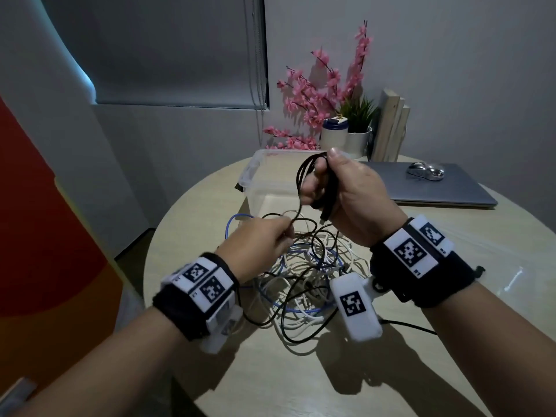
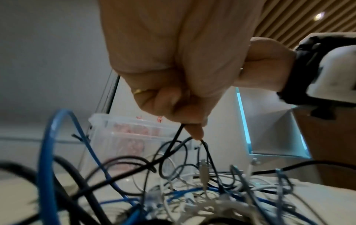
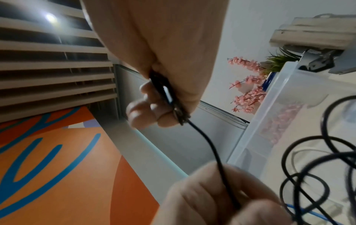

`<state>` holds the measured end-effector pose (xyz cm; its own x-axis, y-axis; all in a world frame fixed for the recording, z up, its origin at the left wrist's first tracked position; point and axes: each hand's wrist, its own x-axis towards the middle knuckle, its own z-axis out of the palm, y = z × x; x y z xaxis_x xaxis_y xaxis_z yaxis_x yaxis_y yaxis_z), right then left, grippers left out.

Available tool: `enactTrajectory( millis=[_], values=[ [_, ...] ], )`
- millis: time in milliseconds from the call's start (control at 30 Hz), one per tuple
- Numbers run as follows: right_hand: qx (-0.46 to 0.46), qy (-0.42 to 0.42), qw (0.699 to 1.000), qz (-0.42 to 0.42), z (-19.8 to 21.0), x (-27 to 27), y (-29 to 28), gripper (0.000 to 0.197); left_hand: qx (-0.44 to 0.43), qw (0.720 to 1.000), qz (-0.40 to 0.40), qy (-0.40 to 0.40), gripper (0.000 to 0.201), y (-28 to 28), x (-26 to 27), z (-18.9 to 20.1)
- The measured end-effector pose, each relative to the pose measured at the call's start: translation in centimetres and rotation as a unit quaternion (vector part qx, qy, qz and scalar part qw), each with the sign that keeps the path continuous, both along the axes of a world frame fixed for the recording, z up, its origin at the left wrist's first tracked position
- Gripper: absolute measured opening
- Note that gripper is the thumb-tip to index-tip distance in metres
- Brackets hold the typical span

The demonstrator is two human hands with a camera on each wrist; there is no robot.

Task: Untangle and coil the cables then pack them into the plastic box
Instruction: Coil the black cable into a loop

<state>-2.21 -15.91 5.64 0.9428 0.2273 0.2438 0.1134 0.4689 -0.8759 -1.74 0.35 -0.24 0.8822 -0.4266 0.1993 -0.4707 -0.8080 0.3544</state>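
cables: black, blue, white (tangled) | flowers: pink | box: clear

Cable tangle lies on the desk right before me, plastic box behind it, laptop to the box's right, mouse on top.

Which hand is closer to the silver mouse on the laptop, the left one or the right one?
Right. The right hand grips black cable loops above the plastic box, just left of the mouse. The left hand is lower over the tangle, farther away.
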Motion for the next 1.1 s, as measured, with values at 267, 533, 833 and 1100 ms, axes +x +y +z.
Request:
enactTrajectory(
  millis=[267,533,833,1100],
  values=[
    [-0.348,-0.155,0.901,-0.206,-0.5,1.3,-1.7,0.023,-0.084,0.983,-0.052,0.153,0.004,-0.3,-1.5,0.1],
    [-0.533,-0.144,0.826,-0.117,-1.5,0.5,-1.7,0.033,-0.134,0.969,-0.020,-0.208,0.004,1.0,-0.1,4.8],
    [-0.321,-0.075,0.942,0.054,-0.9,-1.1,-0.9,0.045,-0.187,0.968,0.092,-0.143,0.008,2.7,1.9,4.6],
    [-0.098,-0.042,0.994,-0.010,0.8,-0.4,-0.4,0.039,-0.035,0.998,-0.020,0.047,0.005,0.3,0.2,-1.2]
  ],
)
